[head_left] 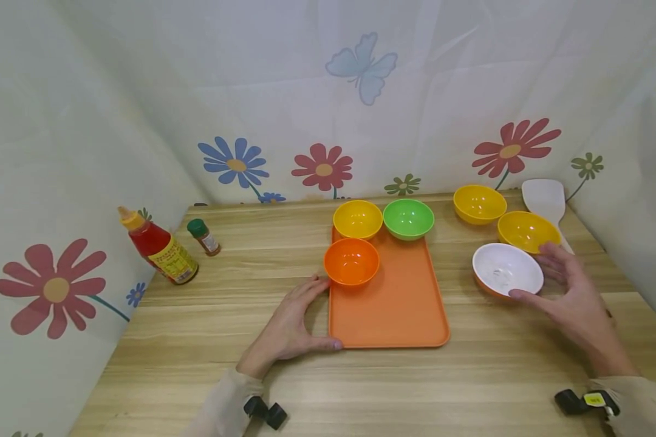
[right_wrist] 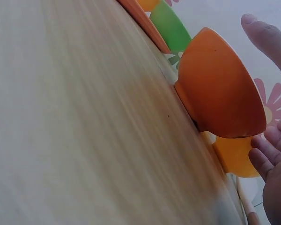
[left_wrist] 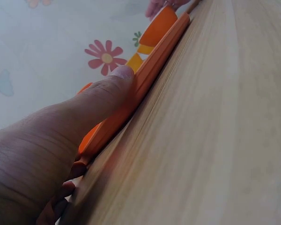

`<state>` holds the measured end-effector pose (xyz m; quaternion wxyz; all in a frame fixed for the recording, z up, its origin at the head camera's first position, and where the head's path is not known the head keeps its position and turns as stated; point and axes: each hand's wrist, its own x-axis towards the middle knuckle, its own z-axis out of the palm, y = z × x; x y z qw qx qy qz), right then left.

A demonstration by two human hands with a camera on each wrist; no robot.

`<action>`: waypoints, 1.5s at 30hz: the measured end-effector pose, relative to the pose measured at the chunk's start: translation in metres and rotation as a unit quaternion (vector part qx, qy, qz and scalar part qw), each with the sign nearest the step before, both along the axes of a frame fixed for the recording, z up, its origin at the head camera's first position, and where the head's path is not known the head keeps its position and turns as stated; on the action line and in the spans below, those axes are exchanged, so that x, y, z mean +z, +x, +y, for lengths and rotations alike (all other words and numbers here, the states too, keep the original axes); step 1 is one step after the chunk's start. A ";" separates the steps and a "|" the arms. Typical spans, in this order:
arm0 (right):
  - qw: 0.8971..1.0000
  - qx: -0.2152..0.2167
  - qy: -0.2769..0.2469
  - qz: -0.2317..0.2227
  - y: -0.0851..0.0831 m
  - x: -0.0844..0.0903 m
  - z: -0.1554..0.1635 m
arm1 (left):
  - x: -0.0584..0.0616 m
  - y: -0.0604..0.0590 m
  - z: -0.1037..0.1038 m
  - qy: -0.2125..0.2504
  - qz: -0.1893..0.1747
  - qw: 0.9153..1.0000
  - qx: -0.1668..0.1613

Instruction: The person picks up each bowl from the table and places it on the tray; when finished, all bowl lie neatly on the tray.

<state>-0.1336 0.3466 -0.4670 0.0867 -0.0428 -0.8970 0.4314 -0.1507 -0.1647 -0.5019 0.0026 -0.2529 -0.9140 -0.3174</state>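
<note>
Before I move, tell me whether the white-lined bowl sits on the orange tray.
No, the white-lined bowl stands on the wood-grain tabletop, right of the orange tray.

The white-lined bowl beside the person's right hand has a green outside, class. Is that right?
Not quite: the outside of the white-lined bowl is orange, not green, as the right wrist view shows. It is beside the person's right hand, as stated.

head view | red bottle label (head_left: 173, 261): illegible | spatula handle (head_left: 566, 244): partly behind right hand (head_left: 575, 297)
</note>
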 end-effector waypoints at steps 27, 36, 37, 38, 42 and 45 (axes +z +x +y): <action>0.999 0.021 0.028 -0.010 -0.005 -0.016 -0.004 | 0.000 0.000 0.001 -0.003 0.003 1.000 0.001; 0.999 0.006 0.040 -0.024 -0.006 -0.018 -0.009 | -0.002 0.000 0.000 -0.003 0.004 1.000 0.002; 0.999 0.007 0.038 -0.022 -0.005 -0.018 -0.009 | -0.002 0.000 0.000 -0.005 0.003 1.000 0.003; 0.999 0.008 0.037 -0.022 -0.005 -0.018 -0.010 | -0.002 0.000 0.001 -0.006 0.002 1.000 0.002; 0.999 0.015 0.029 -0.007 -0.004 -0.018 -0.011 | -0.001 -0.001 0.001 -0.012 0.001 1.000 0.002; 1.000 0.016 0.024 0.001 -0.003 -0.017 -0.011 | -0.001 -0.001 0.000 -0.012 0.003 1.000 0.001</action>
